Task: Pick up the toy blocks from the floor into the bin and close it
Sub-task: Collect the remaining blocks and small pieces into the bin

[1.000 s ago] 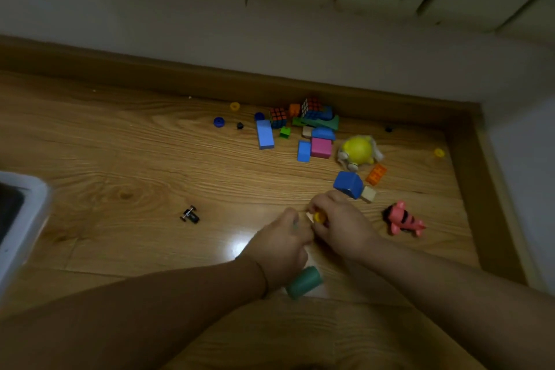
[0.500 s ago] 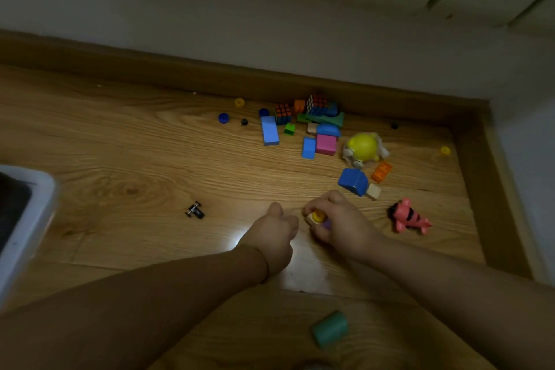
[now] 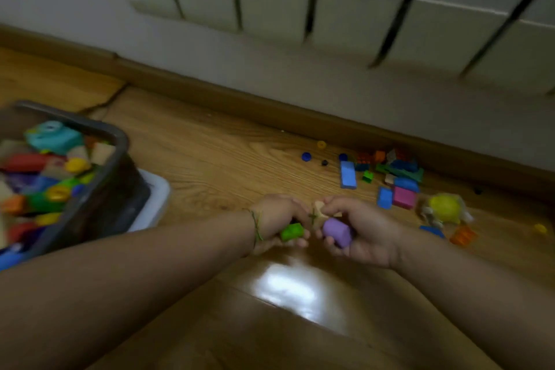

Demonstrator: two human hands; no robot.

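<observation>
Green block (image 3: 292, 231) gripped in the curled left hand (image 3: 277, 221); purple block (image 3: 337, 232) and a half-hidden pale piece (image 3: 320, 211) gripped in the right hand (image 3: 362, 228). Blurred, frame-cropped bin (image 3: 99, 198) of toys at left; loose blocks (image 3: 390, 180) by the baseboard (image 3: 240, 103).

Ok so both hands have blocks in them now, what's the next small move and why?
Probably carry both handfuls left and drop them in the bin. The left hand grips a green block, the right hand a purple block with a pale piece pinched above, so neither looks free to grab more. The bin stands open, already holding toys.
</observation>
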